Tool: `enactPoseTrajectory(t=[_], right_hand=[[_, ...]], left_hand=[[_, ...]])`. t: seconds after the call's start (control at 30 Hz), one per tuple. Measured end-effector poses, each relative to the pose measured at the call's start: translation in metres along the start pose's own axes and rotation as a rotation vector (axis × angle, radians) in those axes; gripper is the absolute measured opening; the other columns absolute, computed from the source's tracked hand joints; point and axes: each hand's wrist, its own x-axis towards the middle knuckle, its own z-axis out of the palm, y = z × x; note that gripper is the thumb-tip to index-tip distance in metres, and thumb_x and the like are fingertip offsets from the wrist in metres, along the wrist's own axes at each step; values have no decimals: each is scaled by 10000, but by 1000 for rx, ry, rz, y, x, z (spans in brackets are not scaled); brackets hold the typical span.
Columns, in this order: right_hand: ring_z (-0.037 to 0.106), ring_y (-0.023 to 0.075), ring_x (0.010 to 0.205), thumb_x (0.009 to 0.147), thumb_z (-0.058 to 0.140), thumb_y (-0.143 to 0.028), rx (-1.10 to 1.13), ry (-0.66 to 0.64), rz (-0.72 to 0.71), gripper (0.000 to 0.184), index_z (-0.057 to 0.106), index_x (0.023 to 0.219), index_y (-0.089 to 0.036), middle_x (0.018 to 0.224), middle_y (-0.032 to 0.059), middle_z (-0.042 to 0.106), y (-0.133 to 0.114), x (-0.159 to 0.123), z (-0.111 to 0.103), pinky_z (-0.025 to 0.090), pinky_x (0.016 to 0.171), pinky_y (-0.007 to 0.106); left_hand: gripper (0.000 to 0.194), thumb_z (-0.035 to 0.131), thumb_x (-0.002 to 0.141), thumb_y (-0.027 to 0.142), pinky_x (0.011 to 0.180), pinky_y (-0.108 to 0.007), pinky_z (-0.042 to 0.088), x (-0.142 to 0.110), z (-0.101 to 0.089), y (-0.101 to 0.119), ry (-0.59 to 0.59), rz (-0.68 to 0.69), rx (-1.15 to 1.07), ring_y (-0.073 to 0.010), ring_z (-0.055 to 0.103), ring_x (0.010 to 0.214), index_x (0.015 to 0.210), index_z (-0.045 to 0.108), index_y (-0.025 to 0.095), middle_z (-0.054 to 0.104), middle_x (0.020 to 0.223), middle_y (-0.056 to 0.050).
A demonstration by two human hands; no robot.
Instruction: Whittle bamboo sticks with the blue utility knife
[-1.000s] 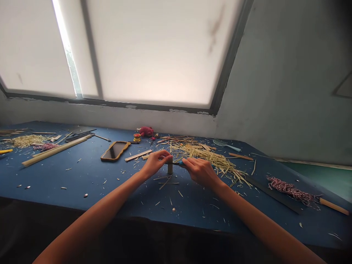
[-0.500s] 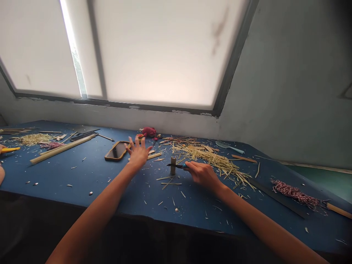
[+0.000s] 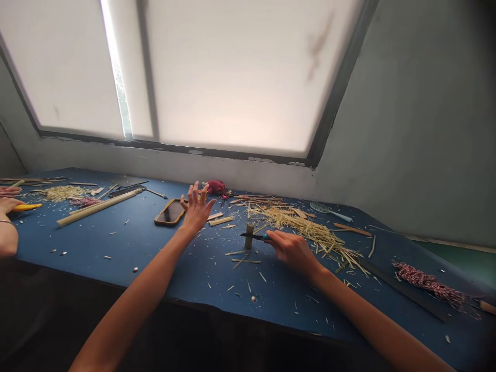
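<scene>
My right hand (image 3: 292,250) is closed around the blue handle of a knife (image 3: 253,236). Its dark blade lies level against a short upright piece of bamboo (image 3: 248,243), which stands on the blue table (image 3: 186,279). My left hand (image 3: 197,209) is raised with spread fingers and holds nothing. It hovers by a phone in a yellow-edged case (image 3: 169,213), with a red plush toy (image 3: 215,187) just behind the fingers. A few thin bamboo slivers (image 3: 246,261) lie at the foot of the upright piece.
A heap of bamboo strips (image 3: 306,227) lies right of centre, near a hairbrush (image 3: 329,211). Red-and-white cord (image 3: 428,284) sits at the right beside a dark flat strip (image 3: 405,290). Bamboo lengths (image 3: 98,207) lie left. Another person's hand holds a yellow-handled tool (image 3: 27,207) at the far left.
The view has swung slightly left, bringing more of the other person's hand and arm into sight. My left hand stays raised and spread; the knife stays against the bamboo piece.
</scene>
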Motion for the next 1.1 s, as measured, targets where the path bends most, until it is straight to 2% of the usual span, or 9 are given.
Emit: enactPoseTrajectory(t=[0.07, 0.13, 0.23, 0.3, 0.37, 0.57, 0.8, 0.97, 1.1], right_hand=[[552, 126, 652, 968, 375, -292, -15, 3, 1, 228, 575, 987, -184, 794, 33, 633, 0, 1, 0, 324, 584, 239], [545, 125, 646, 969, 374, -295, -29, 1, 9, 229, 574, 963, -186, 780, 28, 626, -1, 1, -1, 317, 584, 241], [539, 124, 641, 969, 373, -302, -43, 3, 17, 229, 572, 953, -188, 762, 20, 617, -2, 2, -2, 312, 590, 243], [538, 125, 643, 969, 375, -303, -49, 7, 14, 227, 573, 973, -191, 765, 19, 618, -3, 2, -3, 310, 594, 245], [534, 126, 642, 968, 376, -303, -53, 5, 13, 226, 573, 984, -192, 769, 17, 619, -3, 2, -3, 307, 593, 247], [529, 123, 635, 969, 372, -310, -53, -3, 28, 230, 570, 989, -193, 770, 9, 614, -2, 2, 0, 294, 580, 247], [517, 117, 625, 972, 364, -308, -64, -12, 28, 230, 561, 964, -191, 749, 1, 597, -4, 3, -2, 277, 564, 241], [502, 111, 607, 969, 371, -303, -98, -12, 16, 220, 552, 909, -194, 716, -6, 580, -4, 6, -7, 262, 566, 242], [502, 109, 609, 962, 385, -279, -121, -38, -23, 199, 543, 884, -187, 711, -2, 578, -4, 6, -7, 244, 561, 245]], left_hand=[[477, 292, 949, 455, 1082, -467, 151, -6, -7, 23, 80, 127, -178, -252, 286, 1334, 1374, 361, 250, 302, 1476, -123], [386, 304, 959, 414, 1061, -413, 183, -15, -14, 44, 110, 255, -305, -220, 382, 1256, 1264, 474, 250, 465, 1358, -96], [277, 389, 943, 400, 1049, -390, 163, -28, -22, 64, 18, 493, -362, -196, 491, 1115, 1014, 607, 245, 625, 1112, -53], [261, 422, 933, 402, 1046, -386, 151, -33, -26, 68, -84, 638, -362, -178, 538, 1012, 908, 629, 246, 662, 975, -26], [272, 439, 921, 425, 1032, -372, 174, -35, -28, 66, -169, 724, -359, -164, 563, 922, 861, 635, 246, 672, 877, -8], [277, 514, 878, 444, 920, -309, 299, -29, -24, 51, -319, 719, -391, -129, 586, 709, 786, 654, 223, 678, 749, 12], [194, 519, 897, 373, 902, -305, 308, -29, -21, 50, -280, 750, -366, -123, 599, 781, 901, 661, 242, 681, 859, 13], [196, 453, 937, 260, 909, -322, 312, -33, -13, 55, -259, 758, -304, -120, 596, 739, 875, 633, 218, 679, 801, 11], [145, 467, 883, 106, 857, -327, 341, -39, -6, 59, -291, 712, -271, -143, 607, 759, 833, 583, 178, 680, 798, -5]])
